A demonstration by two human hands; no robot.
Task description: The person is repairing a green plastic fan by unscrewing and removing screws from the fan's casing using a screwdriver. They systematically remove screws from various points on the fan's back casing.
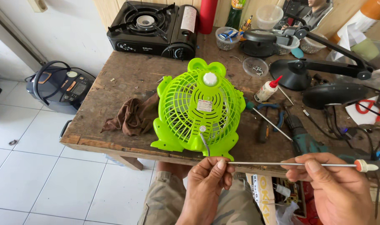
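In the head view, a long thin metal rod [292,164] is held level just in front of the near edge of the worktop [127,79], its long axis running left to right across the person's lap. The rod's left tip is pinched between thumb and fingertips of the left hand [206,183]; the right hand [331,183] is closed loosely around the shaft further along, short of the white and red cap at the rod's right end. The left hand is the nearer one to the green fan [199,110], which lies on the worktop directly beyond and above it, rear grille up, a grey cord hanging from its lower middle towards the left fingers. Nothing is seen between the rod tip and the fan's base.

A brown rag [131,116] is bunched just left of the fan. To the right lie a small glue bottle [267,89], a screwdriver [269,121], pliers and a teal drill. A portable gas stove [154,27] stands at the far edge, well apart.
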